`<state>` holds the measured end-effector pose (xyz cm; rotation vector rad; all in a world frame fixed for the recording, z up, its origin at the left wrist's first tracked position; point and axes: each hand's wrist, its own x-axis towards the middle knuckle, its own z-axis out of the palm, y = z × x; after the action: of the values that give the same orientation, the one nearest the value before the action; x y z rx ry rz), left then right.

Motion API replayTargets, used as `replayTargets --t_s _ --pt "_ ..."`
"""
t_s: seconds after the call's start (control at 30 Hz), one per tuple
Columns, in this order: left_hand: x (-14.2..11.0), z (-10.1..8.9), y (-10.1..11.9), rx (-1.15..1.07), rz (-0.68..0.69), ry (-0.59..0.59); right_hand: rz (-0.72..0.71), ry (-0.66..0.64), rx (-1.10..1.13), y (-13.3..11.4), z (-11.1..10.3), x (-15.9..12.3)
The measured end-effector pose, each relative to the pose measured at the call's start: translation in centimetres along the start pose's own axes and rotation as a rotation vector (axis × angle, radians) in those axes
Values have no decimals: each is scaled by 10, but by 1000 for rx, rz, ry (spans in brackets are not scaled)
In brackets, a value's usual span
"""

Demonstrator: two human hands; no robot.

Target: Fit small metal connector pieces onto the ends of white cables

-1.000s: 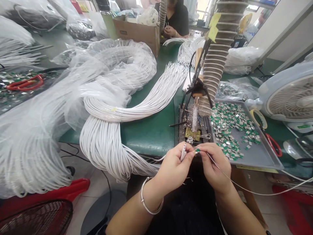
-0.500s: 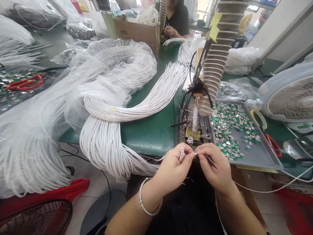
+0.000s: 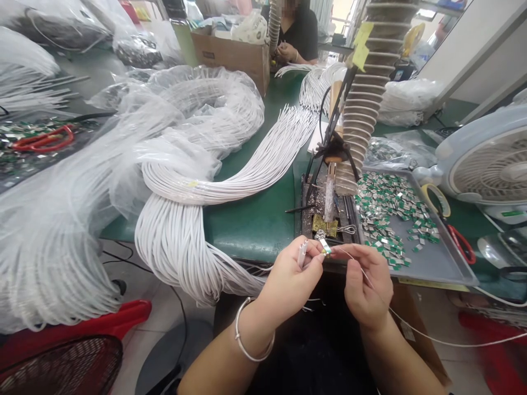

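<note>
L hand (image 3: pixel 290 285): clamped on white cable end (image 3: pixel 302 253), apparently also on green-silver metal tab (image 3: pixel 325 247), at L hand's 1 o'clock. R hand (image 3: pixel 366 288): now parted from tab, pinching thin wire (image 3: pixel 405 321), trailing to 4 o'clock. Metal tray (image 3: pixel 452 241) at 1 o'clock.

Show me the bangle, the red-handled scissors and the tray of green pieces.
Silver bangle (image 3: pixel 249 356): head view, lower curve of the band.
Red-handled scissors (image 3: pixel 461 244): head view, a red handle loop.
Metal tray (image 3: pixel 436 264): head view, bare floor near the front edge.
</note>
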<state>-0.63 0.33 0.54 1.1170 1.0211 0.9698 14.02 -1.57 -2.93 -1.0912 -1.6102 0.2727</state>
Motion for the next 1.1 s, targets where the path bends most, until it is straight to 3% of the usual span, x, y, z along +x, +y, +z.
replayTargets --t_s 0.13,1.1 --pt "1 1 2 2 -11 12 -41 36 -83 1 2 -1" --pt "12 0 16 31 43 56 -197 40 -77 -1 13 22"
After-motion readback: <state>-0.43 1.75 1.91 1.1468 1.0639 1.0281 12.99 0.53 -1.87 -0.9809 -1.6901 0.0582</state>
